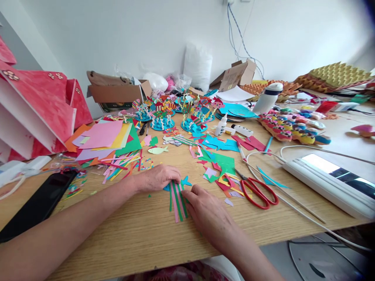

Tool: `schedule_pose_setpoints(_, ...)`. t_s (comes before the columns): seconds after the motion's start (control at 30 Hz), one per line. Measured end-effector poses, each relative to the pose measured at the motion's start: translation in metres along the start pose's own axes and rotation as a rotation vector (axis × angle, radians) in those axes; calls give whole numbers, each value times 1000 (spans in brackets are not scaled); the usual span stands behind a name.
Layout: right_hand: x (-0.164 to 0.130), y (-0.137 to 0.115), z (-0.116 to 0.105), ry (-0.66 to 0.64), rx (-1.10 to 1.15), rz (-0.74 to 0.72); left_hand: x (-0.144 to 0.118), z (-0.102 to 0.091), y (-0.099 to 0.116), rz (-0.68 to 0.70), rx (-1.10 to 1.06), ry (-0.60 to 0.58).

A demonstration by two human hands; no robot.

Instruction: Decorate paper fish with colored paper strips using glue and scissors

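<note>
A bunch of thin green and pink paper strips (177, 201) lies on the wooden table (140, 230) near its front edge. My left hand (156, 177) rests palm down on the strips' far ends, pressing them to the table. My right hand (206, 208) touches the strips from the right with its fingertips. A small blue paper fish shape (185, 181) pokes out between the two hands. Red-handled scissors (258, 191) lie just right of my right hand.
Coloured paper sheets (102, 138) and scraps (221, 164) cover the middle. Finished paper fish decorations (175, 111) stand further back with glue bottles (221, 125). A black phone (38, 203) lies left, a white device (331, 177) right, cardboard boxes (117, 93) behind.
</note>
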State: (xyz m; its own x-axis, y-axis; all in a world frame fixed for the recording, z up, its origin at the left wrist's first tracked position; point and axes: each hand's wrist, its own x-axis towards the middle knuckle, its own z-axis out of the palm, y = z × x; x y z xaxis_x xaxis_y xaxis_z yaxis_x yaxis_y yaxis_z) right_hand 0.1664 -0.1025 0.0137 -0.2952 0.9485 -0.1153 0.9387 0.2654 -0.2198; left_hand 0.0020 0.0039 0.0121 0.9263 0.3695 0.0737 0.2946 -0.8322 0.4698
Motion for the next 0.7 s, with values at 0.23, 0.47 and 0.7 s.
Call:
schedule_pose_setpoints(0.23,-26,14,-6,130,197,44,-8,-9,0,-143,-2,269)
schedule_pose_setpoints(0.47,-62,35,1,333,327,54,-26,-22,3,-414,-25,449)
schedule_pose_setpoints(0.7,-67,33,11,273,308,47,-50,-39,8,-553,35,575)
